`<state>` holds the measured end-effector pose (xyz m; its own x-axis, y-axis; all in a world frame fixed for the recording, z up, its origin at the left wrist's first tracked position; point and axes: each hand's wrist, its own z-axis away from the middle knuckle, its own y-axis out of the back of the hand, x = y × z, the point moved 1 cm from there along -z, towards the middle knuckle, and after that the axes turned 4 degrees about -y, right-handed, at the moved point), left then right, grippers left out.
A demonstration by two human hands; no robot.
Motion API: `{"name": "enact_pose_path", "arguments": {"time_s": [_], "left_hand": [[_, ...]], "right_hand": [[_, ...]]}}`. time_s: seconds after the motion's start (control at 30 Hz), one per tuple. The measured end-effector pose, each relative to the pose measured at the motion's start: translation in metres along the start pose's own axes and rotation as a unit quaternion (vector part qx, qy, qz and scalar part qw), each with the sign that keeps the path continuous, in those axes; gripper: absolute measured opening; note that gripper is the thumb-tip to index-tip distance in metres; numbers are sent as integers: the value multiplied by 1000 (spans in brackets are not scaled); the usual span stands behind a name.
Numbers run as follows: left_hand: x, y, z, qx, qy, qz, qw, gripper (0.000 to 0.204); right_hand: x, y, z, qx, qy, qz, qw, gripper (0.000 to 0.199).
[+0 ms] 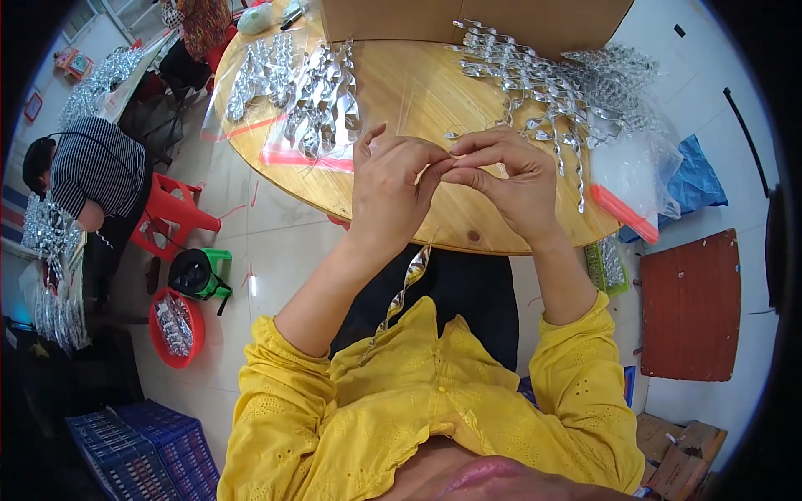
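My left hand [386, 182] and my right hand [516, 177] meet above the table's near edge, fingertips pinched together. What lies between the tips is too small to make out. Below them hangs a twisted silver spiral ornament [409, 280], in front of my yellow top; a faint thread runs up from it toward my hands. To the left on the round wooden table [401, 96], bagged silver spirals [322, 104] lie in clear plastic bags with red strips. A loose heap of silver spirals [535, 79] spreads beyond my right hand.
A cardboard box [476, 21] stands at the table's back. Clear plastic bags [631, 171] with a red edge lie at the right. On the left, a person in a striped shirt [104, 159] bends beside a red stool [180, 204]. A red basin [177, 330] and blue crates [150, 447] are on the floor.
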<state>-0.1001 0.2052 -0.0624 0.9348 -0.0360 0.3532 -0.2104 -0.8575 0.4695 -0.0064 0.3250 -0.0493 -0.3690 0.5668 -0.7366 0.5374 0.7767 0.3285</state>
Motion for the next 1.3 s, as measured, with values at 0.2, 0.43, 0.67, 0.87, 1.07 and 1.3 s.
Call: {"name": "enact_pose_path", "arguments": {"time_s": [0.2,0.43,0.67,0.87,1.07,1.3], "left_hand": [[2,0,2,1,-14,-12,1000,9],[-1,-13,29,-92,319,503,798,14],[-19,-5,61,45,411,661,626,19],[-4,12,50,55,471,686,552,19],[5,2,54,-26,109,196,974,18],[0,7,56,1,370,521,769,9]], "right_hand": [[4,-10,7,50,-26,-64,996,14],[9,-9,4,126,-115,-206,964,25],[36,-7,21,175,-57,21,983,36],[17,-30,51,108,-144,-117,977,37],[7,-38,47,119,-172,-313,927,34],[6,-33,54,83,-206,-97,970,12]]}}
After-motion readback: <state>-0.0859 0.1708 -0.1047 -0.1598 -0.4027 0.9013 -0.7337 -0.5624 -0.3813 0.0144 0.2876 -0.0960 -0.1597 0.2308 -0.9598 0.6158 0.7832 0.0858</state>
